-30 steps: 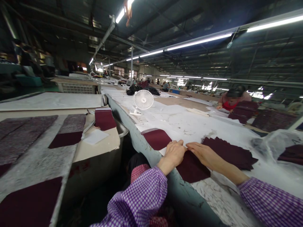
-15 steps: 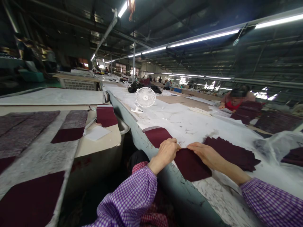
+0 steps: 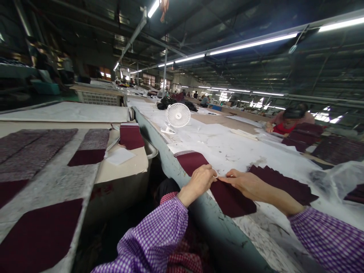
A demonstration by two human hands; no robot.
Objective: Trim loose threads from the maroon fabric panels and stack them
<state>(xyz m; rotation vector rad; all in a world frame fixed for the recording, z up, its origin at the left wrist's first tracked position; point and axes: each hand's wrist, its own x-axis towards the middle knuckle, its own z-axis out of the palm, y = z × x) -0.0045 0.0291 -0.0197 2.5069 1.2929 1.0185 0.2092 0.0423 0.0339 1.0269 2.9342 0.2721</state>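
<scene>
A dark maroon fabric piece (image 3: 233, 199) lies on the near edge of the white-covered table. My left hand (image 3: 200, 181) pinches its far corner between thumb and fingers; a small white spot shows at those fingertips, too small to name. From the other side my right hand (image 3: 244, 184) reaches in, its fingers stretched out along the fabric's far edge, one fingertip nearly meeting the left hand. Just beyond my left hand is another maroon piece (image 3: 192, 161) with a greyish strip along its far edge. Fanned maroon pieces (image 3: 284, 187) lie past my right forearm.
A white fan (image 3: 178, 115) stands farther up the table (image 3: 210, 142). To the left, maroon pieces (image 3: 47, 231) lie on a grey surface, near a small maroon stack (image 3: 131, 137) on a cream board. Clear plastic (image 3: 338, 178) lies at right; a co-worker (image 3: 290, 117) leans over beyond.
My right fingers have shifted slightly left along the fabric's edge, and one finger is now lifted. My left hand keeps its pinch. The view has turned a little left.
</scene>
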